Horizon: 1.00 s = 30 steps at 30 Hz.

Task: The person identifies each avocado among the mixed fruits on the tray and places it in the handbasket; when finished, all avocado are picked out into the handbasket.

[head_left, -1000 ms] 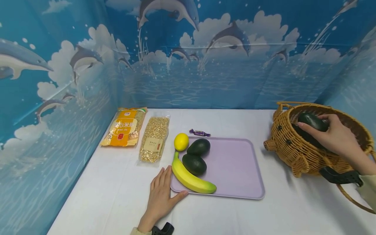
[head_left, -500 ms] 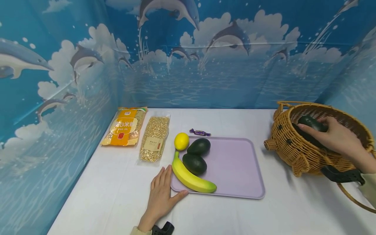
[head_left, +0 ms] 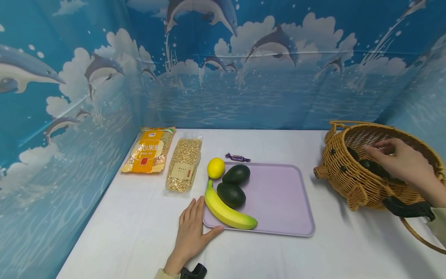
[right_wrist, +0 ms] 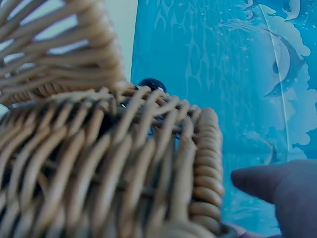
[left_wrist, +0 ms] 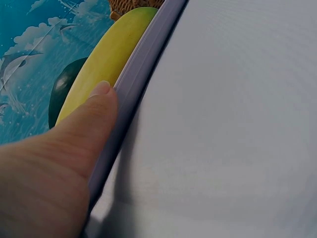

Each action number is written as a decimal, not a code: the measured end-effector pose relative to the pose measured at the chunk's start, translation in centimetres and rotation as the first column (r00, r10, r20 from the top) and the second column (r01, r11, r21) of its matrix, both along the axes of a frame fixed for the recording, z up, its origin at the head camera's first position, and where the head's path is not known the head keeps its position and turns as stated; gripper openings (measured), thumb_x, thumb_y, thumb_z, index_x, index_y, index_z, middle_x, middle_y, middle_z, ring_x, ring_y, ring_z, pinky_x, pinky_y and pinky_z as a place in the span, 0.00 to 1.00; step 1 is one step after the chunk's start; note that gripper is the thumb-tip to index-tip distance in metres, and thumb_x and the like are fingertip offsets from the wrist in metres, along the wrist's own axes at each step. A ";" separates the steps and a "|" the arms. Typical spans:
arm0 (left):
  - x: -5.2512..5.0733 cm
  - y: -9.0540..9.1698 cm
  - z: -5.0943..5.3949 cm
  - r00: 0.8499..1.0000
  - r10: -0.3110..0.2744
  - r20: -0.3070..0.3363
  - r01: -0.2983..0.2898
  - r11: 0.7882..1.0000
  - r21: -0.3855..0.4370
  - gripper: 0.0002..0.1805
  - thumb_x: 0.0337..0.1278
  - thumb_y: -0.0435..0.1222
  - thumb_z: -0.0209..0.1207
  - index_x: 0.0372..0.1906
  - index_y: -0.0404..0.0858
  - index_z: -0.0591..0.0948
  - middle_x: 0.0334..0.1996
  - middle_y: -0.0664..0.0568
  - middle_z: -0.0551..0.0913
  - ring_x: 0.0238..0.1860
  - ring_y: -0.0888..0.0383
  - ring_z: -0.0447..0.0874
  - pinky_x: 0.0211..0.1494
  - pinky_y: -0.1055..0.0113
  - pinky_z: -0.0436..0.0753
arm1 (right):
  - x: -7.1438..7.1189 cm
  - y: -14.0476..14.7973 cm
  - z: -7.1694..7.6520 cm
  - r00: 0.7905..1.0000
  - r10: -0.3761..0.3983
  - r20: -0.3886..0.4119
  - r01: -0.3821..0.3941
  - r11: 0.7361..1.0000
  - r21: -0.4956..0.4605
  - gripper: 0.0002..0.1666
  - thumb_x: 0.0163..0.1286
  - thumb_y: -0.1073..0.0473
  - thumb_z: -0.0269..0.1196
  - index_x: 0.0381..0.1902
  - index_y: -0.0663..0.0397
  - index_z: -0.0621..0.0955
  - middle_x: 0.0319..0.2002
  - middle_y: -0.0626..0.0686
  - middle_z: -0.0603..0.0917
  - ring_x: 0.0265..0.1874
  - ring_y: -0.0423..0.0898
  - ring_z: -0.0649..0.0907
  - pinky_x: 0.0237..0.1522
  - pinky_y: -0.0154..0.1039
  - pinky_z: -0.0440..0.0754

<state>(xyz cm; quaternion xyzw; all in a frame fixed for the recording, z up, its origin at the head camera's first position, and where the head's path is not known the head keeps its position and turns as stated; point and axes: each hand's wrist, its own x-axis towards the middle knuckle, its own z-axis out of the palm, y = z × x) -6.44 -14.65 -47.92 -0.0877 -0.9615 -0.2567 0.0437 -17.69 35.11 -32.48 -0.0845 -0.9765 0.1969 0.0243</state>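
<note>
Head view shows right hand (head_left: 405, 161) loosely unclenched over the basket (head_left: 339, 180), left hand (head_left: 191, 230) straight-fingered against the tray (head_left: 277, 197).

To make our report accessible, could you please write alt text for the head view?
The right hand hovers over avocados in a pig-shaped wicker basket, while the left hand rests at the near-left corner of a lilac tray bearing a banana, a lemon and two more avocados. A wrapped candy lies behind the tray, with two food packets further left.

Lilac tray (head_left: 275, 197), green-tipped yellow banana (head_left: 225, 211), dark green avocados (head_left: 231, 195), tan woven basket (head_left: 348, 184), blue dolphin-print backdrop (head_left: 223, 97)
</note>
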 end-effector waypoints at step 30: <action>0.0 0.0 -0.4 0.999 0.001 -0.040 -0.001 1.000 -0.001 0.57 0.51 0.68 0.53 0.73 0.32 0.53 0.72 0.40 0.55 0.72 0.44 0.45 0.68 0.46 0.48 | 3.3 -13.4 -0.4 0.885 0.307 -0.351 -0.408 0.874 -0.264 0.11 0.67 0.50 0.63 0.39 0.50 0.83 0.30 0.48 0.84 0.29 0.38 0.78 0.29 0.29 0.73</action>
